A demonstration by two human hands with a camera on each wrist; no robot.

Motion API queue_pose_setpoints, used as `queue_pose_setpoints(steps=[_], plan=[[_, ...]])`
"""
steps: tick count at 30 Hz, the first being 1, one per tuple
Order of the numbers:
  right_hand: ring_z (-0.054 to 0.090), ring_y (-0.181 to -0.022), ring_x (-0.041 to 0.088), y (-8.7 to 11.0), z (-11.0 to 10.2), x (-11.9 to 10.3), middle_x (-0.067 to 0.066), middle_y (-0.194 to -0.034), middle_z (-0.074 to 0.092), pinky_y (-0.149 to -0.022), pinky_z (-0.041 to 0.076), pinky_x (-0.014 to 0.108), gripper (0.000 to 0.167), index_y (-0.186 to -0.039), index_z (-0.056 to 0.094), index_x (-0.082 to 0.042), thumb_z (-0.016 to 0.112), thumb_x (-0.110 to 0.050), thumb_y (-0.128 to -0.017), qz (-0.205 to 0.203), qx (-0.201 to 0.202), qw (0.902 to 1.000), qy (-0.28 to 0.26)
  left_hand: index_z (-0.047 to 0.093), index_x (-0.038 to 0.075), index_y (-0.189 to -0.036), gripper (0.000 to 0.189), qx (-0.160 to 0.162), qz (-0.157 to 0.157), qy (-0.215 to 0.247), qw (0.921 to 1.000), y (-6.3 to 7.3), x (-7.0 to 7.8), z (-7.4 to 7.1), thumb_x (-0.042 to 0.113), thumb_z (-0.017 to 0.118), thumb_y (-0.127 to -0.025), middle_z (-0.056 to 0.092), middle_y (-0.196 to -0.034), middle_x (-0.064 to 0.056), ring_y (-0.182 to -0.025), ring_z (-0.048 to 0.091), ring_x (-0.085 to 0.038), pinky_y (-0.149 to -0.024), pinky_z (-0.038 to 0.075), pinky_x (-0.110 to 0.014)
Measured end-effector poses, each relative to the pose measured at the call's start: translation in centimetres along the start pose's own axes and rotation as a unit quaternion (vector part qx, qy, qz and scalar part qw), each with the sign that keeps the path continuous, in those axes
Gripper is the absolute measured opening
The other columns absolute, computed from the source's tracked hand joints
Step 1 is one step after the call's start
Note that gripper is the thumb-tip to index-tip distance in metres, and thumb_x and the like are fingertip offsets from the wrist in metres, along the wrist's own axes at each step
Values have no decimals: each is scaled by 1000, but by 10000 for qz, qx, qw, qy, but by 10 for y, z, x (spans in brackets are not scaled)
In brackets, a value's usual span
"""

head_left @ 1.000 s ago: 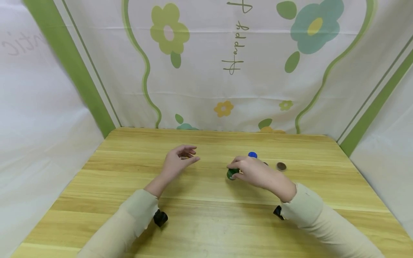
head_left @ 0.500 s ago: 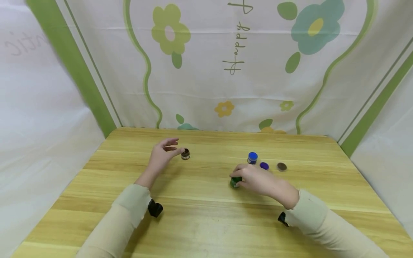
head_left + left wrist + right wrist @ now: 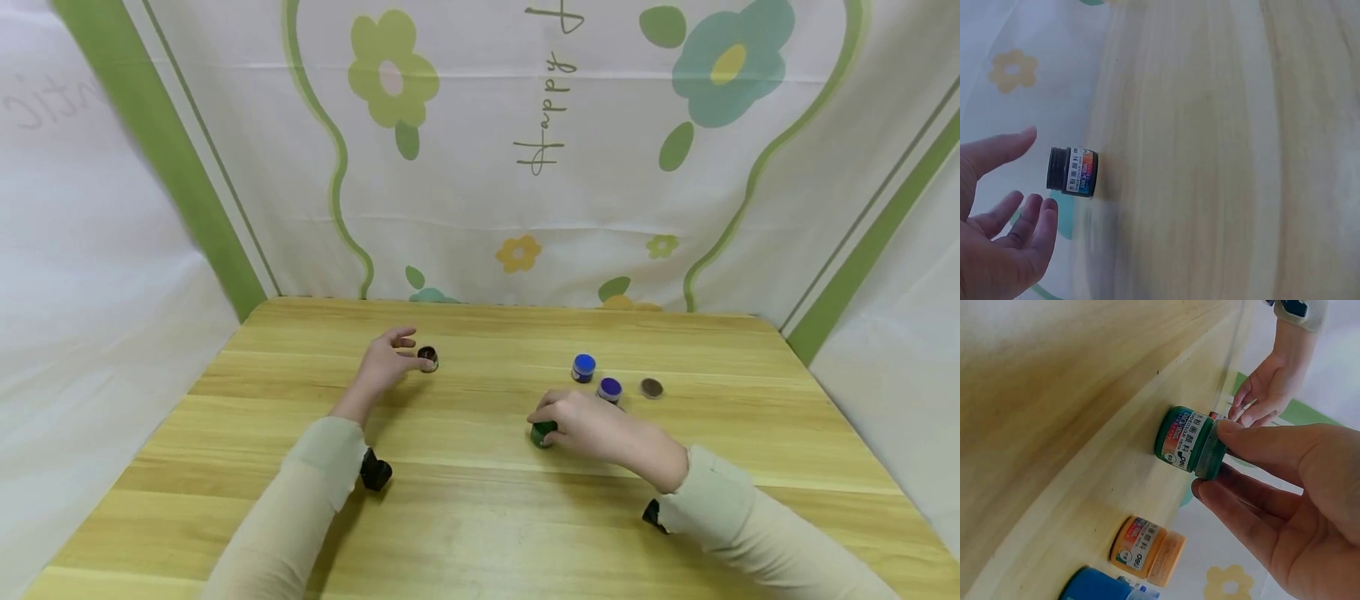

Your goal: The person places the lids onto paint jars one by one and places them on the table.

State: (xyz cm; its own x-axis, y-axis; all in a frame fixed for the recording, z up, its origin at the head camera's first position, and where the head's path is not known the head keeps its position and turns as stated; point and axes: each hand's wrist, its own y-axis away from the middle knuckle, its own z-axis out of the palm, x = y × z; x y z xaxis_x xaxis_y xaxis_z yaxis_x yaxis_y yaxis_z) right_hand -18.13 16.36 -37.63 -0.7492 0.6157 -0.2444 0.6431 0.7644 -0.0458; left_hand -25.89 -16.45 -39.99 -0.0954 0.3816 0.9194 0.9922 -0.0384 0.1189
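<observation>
My right hand (image 3: pixel 588 423) pinches a green paint jar (image 3: pixel 1184 439) between thumb and fingertips, around its ribbed top. In the right wrist view the jar's label faces the camera. My left hand (image 3: pixel 381 368) has its fingers apart beside a small dark brown paint jar (image 3: pixel 1074 172). No lid covers that jar's threaded neck, and it stands upright on the table. From the left wrist view, a gap shows between the fingers and the jar; in the head view the thumb overlaps the jar's edge.
Right of centre stand a blue jar (image 3: pixel 583 368) and a purple jar (image 3: pixel 610 390), with a flat round brown lid (image 3: pixel 652 388) nearby. An orange jar (image 3: pixel 1138 547) shows only in the right wrist view. A flowered curtain (image 3: pixel 450 167) hangs behind the wooden table (image 3: pixel 480 517).
My left hand has shifted left, uncovering the brown jar, then come slightly back toward it. My right hand has brought the green jar nearer to me, revealing more of the blue and purple jars.
</observation>
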Motion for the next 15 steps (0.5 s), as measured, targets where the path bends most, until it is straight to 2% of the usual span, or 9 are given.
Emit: queue_pose_setpoints(steps=[7, 15], plan=[[70, -98, 23, 0, 1, -3, 11, -108, 70, -79, 59, 30, 29, -114, 77, 0, 82, -3, -86, 45, 7, 10000, 43, 42, 0, -154, 76, 101, -255, 2, 9996, -7, -4, 6, 4, 81, -88, 49, -147, -24, -134, 46, -42, -110, 41, -52], [71, -98, 23, 1, 3, -3, 10, -109, 70, -78, 59, 28, 29, -115, 77, -2, 83, -4, -86, 42, 83, 9999, 69, 50, -5, -147, 65, 82, -263, -1, 9996, -13, -8, 13, -3, 78, -88, 52, -141, -26, -132, 48, -41, -109, 42, -50]])
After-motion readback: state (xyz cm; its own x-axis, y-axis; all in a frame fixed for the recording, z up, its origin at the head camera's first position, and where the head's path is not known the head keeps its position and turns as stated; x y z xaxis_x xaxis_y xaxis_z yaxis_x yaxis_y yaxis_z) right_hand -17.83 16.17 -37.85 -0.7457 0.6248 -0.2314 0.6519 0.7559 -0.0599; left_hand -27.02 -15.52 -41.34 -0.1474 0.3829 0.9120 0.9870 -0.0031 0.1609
